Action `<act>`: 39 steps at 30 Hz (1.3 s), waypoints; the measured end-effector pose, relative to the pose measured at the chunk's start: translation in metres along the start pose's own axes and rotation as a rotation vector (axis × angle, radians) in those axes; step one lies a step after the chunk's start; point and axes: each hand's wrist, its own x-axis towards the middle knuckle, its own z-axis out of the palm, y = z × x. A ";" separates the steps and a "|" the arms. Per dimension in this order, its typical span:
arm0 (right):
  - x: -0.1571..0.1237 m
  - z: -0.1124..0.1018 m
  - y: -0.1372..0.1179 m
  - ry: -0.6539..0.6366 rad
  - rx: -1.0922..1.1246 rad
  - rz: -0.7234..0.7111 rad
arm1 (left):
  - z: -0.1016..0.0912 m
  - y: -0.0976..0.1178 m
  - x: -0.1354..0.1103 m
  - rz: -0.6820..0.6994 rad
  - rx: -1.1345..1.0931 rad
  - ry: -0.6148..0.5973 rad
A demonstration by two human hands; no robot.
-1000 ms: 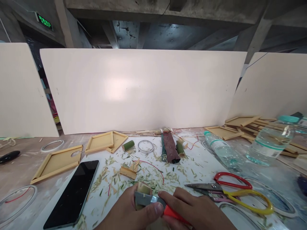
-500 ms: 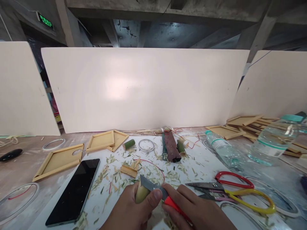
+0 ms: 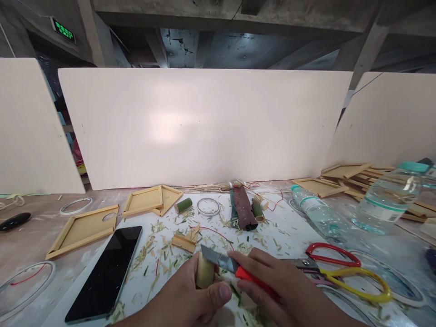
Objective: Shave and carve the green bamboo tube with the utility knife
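My left hand (image 3: 185, 297) is closed around a short bamboo piece (image 3: 205, 274), held upright at the bottom middle of the view. My right hand (image 3: 289, 293) grips a knife (image 3: 225, 262) with a red handle and a grey blade. The blade tip rests at the top of the bamboo piece. Bamboo shavings (image 3: 160, 254) lie scattered on the white sheet (image 3: 289, 236) under my hands.
A black phone (image 3: 105, 272) lies left of my hands. Scissors (image 3: 340, 268) with red and yellow handles lie to the right. Two water bottles (image 3: 316, 213) (image 3: 384, 200), wooden frames (image 3: 81, 229), bamboo sections (image 3: 183, 205), tape rings (image 3: 208, 206) and white boards (image 3: 204, 125) stand farther back.
The knife blade has moved up from across the bamboo piece to its top. My right hand shifted up and right, now covering part of the scissors.
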 end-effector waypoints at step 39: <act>-0.003 0.006 0.002 0.070 -0.075 0.068 | -0.002 -0.018 0.006 -0.134 -0.247 0.098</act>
